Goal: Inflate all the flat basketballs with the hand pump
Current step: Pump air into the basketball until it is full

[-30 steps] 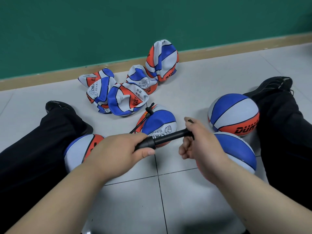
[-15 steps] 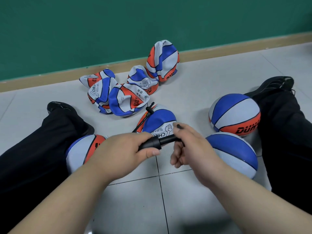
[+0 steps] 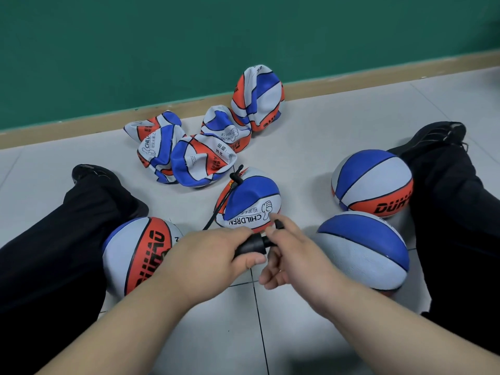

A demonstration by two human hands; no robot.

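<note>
My left hand grips the barrel of the black hand pump. My right hand holds the pump's handle, pushed close against the barrel. A thin black hose runs from the pump up to a needle fitting on top of a half-filled blue, white and orange basketball just beyond my hands. Several crumpled flat balls lie in a heap further back, and one taller flat ball leans by the wall.
Three round balls lie around me: one by my left leg, one near my right hand, one against my right leg. My black-trousered legs spread to both sides on grey floor tiles. A green wall rises behind.
My right hand has pushed the pump handle in toward my left hand, so the exposed rod has shortened to almost nothing. The ball on the hose looks slightly fuller.
</note>
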